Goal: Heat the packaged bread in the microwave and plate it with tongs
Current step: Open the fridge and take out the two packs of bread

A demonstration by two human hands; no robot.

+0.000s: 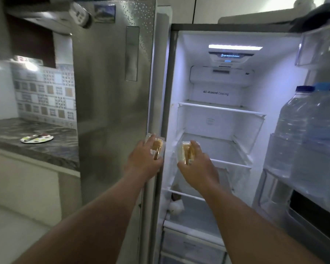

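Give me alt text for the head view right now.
Each hand holds a clear pack of bread before an open fridge: left hand with one pack, right hand with another. A plate sits on the counter, left.

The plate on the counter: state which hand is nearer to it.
Left. The left hand holds a bread pack by the fridge's edge, right of the plate; the right hand is farther right, inside the fridge.
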